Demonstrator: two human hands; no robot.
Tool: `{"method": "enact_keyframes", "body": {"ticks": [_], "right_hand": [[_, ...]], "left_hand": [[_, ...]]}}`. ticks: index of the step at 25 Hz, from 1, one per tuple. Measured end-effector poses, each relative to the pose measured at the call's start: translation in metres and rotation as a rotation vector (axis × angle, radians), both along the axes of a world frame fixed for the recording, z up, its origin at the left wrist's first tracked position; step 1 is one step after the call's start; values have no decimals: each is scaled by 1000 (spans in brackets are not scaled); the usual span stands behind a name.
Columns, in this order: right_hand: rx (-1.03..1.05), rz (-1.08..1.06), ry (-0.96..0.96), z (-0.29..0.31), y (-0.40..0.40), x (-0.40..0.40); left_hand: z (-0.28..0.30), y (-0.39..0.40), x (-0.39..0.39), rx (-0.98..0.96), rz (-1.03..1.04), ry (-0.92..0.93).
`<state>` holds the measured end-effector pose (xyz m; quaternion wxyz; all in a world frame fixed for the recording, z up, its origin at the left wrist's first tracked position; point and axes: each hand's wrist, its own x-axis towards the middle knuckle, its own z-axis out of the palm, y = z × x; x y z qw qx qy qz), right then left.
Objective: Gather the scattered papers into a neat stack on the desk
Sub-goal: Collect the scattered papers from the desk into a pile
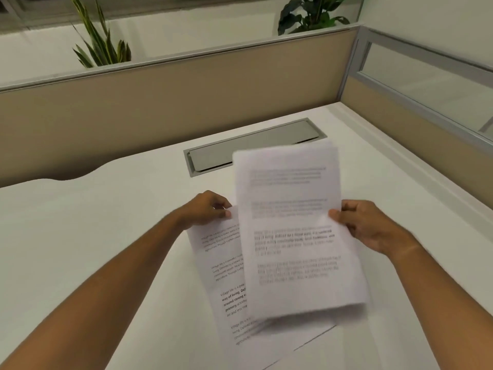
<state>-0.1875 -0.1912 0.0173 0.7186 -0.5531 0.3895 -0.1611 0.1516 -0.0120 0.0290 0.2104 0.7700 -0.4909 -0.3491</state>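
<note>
Head view puts the papers at centre, split into two lots. My right hand (370, 225) pinches a sheaf (296, 231) by its right edge, thumb on top and fingers curled beneath, so the pages hang clear of the desk (93, 236) and tilt toward me. Blur along the lower edge suggests the sheaf is moving; I cannot count its pages.

My left hand (208, 209), at nine o'clock from the sheaf, closes thumb and fingers on the top corner of a sheet (224, 287) that lies skewed, its foot swung toward five o'clock and tucked under the sheaf. I judge that grip is there to steady the sheet, or to draw it in, while the sheaf comes over it. One more pale edge (314, 340) shows at six o'clock below the sheaf; whether it is a loose page I cannot tell.

At twelve o'clock a grey cable hatch (250, 148) sits flush in the desk, partly hidden by the sheaf's top. Beyond it runs a beige partition (173, 102), with plants (104, 46) behind.

Most pages seem gathered; squaring the skewed sheet with the rest is what remains, in my judgement.
</note>
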Motion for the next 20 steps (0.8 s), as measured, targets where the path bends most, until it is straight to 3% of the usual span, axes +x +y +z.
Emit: {"method": "enact_keyframes", "body": {"ticks": [4, 10, 16, 20], "right_hand": [[47, 201, 125, -10, 30, 15], [-49, 280, 278, -19, 60, 34], [-151, 275, 277, -16, 79, 49], [-414, 158, 271, -9, 83, 61]], "left_hand": [[4, 23, 11, 41, 92, 177], [9, 39, 14, 110, 262, 461], [15, 45, -9, -31, 58, 84], [32, 54, -20, -156, 43, -28]]}}
